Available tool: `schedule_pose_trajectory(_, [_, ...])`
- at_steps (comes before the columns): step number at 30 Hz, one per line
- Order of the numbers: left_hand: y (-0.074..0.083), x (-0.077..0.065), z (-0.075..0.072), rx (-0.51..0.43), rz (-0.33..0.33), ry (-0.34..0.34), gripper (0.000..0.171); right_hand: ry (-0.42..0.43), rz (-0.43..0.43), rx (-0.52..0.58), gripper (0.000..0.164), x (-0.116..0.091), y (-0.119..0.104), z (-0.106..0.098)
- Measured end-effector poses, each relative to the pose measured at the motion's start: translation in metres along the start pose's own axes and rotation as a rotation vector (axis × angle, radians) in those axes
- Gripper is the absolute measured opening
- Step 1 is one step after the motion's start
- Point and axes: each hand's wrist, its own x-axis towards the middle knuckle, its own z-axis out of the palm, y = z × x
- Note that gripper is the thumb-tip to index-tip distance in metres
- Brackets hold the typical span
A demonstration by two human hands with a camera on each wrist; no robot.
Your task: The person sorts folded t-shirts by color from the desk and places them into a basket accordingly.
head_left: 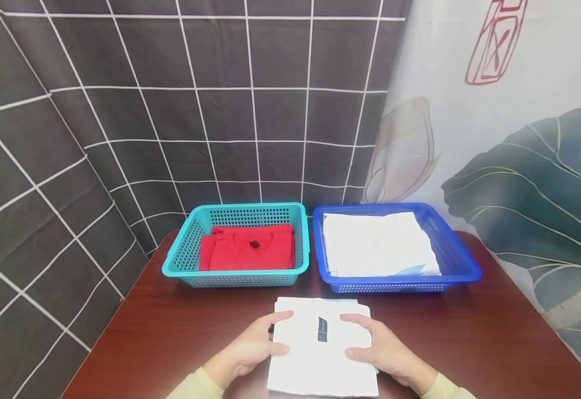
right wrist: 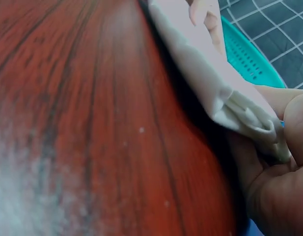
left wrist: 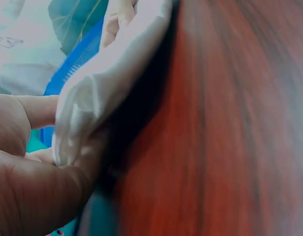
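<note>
A folded white shirt [head_left: 300,371] with a small dark rectangular mark on top is held between both hands near the front of the table. My left hand [head_left: 252,346] grips its left side, thumb and a finger on top; the left wrist view shows other fingers under the layered edge [left wrist: 75,123]. On the opposite side, my right hand [head_left: 390,352] pinches the shirt the same way, and the right wrist view shows fingers beneath the folds [right wrist: 247,118]. In both wrist views a dark gap shows between the shirt and the tabletop.
Behind the shirt stand a turquoise basket [head_left: 245,281] with folded red clothing [head_left: 250,255] at left and a blue basket [head_left: 457,271] with folded white cloth [head_left: 375,244] at right. They sit side by side on the brown wooden table [head_left: 145,332], before a dark gridded curtain [head_left: 220,111].
</note>
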Motion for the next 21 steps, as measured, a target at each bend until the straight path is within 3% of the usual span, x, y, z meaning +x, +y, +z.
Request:
schedule_pose_trajectory(8, [0.001,-0.001,-0.003,-0.016,0.026,-0.005,0.072,0.058,-0.012,-0.118,0.072,-0.003,-0.003,0.000])
schedule_pose_trajectory(14, [0.014,-0.009,0.000,-0.002,0.023,-0.009,0.071,0.086,-0.008,-0.160,0.071,-0.013,-0.012,-0.002])
schedule_pose_trajectory(19, [0.028,-0.020,0.006,-0.012,0.065,-0.047,0.071,0.101,-0.031,-0.172,0.069,-0.027,-0.025,-0.005])
schedule_pose_trajectory(21, [0.034,-0.024,0.009,-0.016,0.093,-0.069,0.071,0.114,-0.068,-0.233,0.067,-0.033,-0.032,-0.007])
